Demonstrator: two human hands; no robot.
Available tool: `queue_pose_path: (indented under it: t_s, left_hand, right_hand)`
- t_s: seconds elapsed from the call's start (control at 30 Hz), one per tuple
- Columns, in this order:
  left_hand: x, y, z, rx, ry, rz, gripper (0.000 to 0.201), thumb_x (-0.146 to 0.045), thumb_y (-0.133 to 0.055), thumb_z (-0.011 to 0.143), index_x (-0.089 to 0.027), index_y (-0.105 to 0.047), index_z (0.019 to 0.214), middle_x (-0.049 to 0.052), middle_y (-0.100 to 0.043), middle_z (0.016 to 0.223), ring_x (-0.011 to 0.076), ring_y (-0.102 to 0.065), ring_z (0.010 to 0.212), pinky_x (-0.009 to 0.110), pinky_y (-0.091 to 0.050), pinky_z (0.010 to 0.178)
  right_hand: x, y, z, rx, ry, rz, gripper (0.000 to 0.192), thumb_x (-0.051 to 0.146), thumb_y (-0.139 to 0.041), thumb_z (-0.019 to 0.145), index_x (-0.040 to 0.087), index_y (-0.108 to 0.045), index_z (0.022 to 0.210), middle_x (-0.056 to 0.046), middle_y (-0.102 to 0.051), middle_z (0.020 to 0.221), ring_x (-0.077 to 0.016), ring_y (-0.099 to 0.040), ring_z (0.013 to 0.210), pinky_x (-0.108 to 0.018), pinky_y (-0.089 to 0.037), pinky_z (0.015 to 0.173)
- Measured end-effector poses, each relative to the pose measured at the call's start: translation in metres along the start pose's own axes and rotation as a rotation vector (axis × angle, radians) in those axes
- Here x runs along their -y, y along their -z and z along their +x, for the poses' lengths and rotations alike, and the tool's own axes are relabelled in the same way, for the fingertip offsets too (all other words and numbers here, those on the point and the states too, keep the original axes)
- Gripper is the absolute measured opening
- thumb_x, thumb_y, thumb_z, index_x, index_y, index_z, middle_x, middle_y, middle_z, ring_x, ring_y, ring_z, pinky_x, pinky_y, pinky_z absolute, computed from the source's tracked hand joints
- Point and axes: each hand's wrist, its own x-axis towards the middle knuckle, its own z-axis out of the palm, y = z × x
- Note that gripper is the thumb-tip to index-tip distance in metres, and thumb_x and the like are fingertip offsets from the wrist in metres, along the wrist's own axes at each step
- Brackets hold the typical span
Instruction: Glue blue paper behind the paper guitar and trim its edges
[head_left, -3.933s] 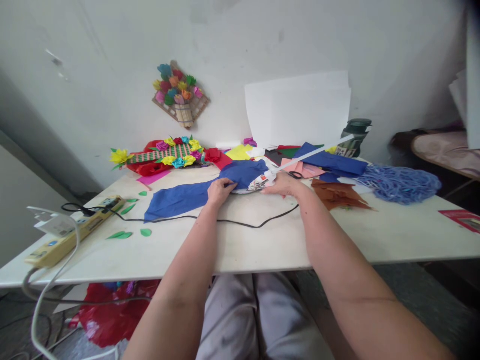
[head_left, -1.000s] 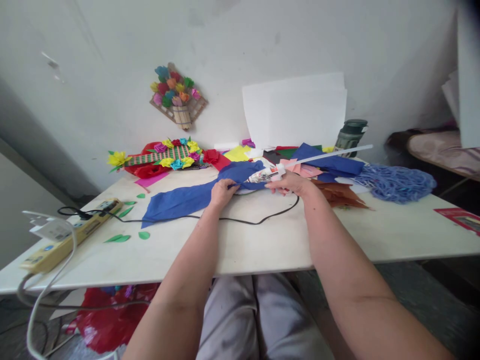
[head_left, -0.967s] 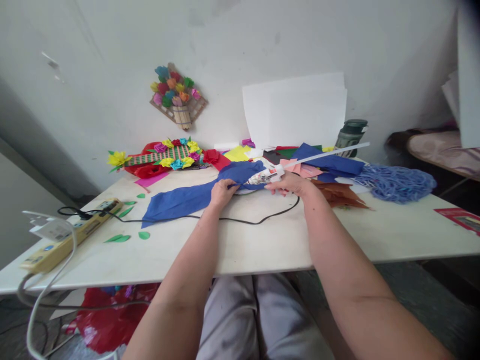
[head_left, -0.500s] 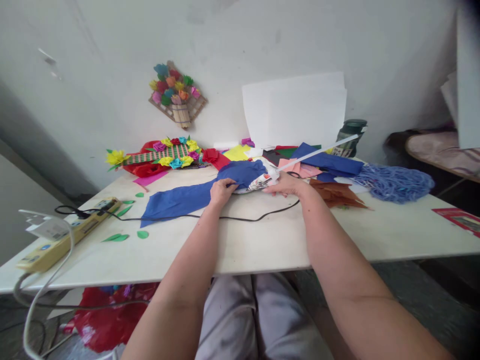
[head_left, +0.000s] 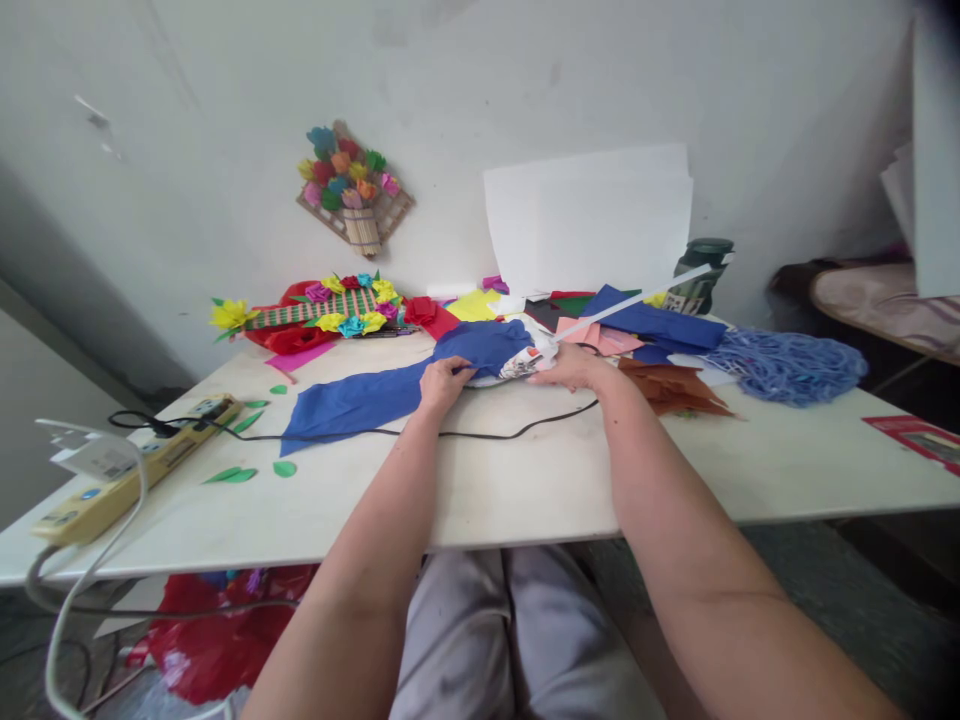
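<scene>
We find the left hand (head_left: 444,382) with thumb and fingertips together, pinching the near edge of the blue sheet (head_left: 352,402). The right hand (head_left: 571,368) is closed around the glue gun (head_left: 523,362); the trigger is hidden, so we cannot tell whether it is pressed.

Governing relation: the blue sheet lies on the table (head_left: 517,500), its long strip extending leftward and slightly toward us from the left hand. Its rounded end lies between and just beyond the hands, over a white piece (head_left: 491,382) of which we see only the near rim. The glue gun lies along the right of this end, its front directed left and toward us, at the pinched edge. The left hand is nearer the strip; the right hand is just beside the rounded end. Whether the nozzle touches the sheet, we cannot tell.

From the rear of the gun, we note the glue stick (head_left: 637,302) rising obliquely to the right. A black cord (head_left: 517,437) runs from near the right wrist, across the strip's near edge, toward the power strip (head_left: 135,470). Brown paper (head_left: 671,387) lies just right of the right hand.
</scene>
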Motion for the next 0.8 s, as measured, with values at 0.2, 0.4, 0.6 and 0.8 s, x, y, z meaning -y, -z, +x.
queue_pose_path:
  t_s: [0.2,0.4,0.6,0.8]
  left_hand:
    - [0.003,-0.002,0.001,-0.006,-0.003,-0.022,0.021,-0.039,-0.064,0.072,-0.028,-0.073,0.087,0.001,-0.072,0.087,0.0201,-0.063,0.083,0.027,-0.044,0.071]
    - [0.004,-0.002,0.002,-0.031,-0.036,-0.040,0.020,-0.038,-0.064,0.072,-0.026,-0.073,0.086,0.001,-0.070,0.094,0.0196,-0.062,0.087,0.027,-0.044,0.075]
    - [0.004,0.000,0.002,-0.029,-0.060,-0.013,0.018,-0.036,-0.064,0.073,-0.026,-0.072,0.085,-0.002,-0.069,0.093,0.0156,-0.061,0.087,0.022,-0.044,0.074]
    - [0.005,-0.001,0.003,-0.052,-0.082,-0.003,0.017,-0.037,-0.064,0.073,-0.027,-0.073,0.083,-0.002,-0.068,0.093,0.0150,-0.060,0.085,0.021,-0.043,0.070]
  right_hand:
    - [0.003,0.002,-0.002,-0.023,0.002,-0.039,0.041,0.036,-0.071,0.061,0.019,-0.061,0.097,-0.006,-0.063,0.078,-0.0137,-0.053,0.052,-0.023,-0.042,0.036]
    - [0.003,0.002,-0.001,-0.020,-0.017,-0.070,0.046,0.038,-0.071,0.062,0.018,-0.063,0.102,-0.009,-0.064,0.083,-0.0153,-0.056,0.055,-0.023,-0.043,0.039]
    - [0.008,-0.002,-0.001,-0.012,0.019,-0.103,0.053,0.038,-0.070,0.064,0.020,-0.060,0.113,-0.008,-0.065,0.100,-0.0177,-0.061,0.069,-0.022,-0.047,0.046]
    - [0.014,-0.007,-0.001,0.009,0.046,-0.104,0.044,0.033,-0.068,0.067,0.017,-0.062,0.107,-0.008,-0.066,0.095,-0.0177,-0.061,0.068,-0.023,-0.047,0.047]
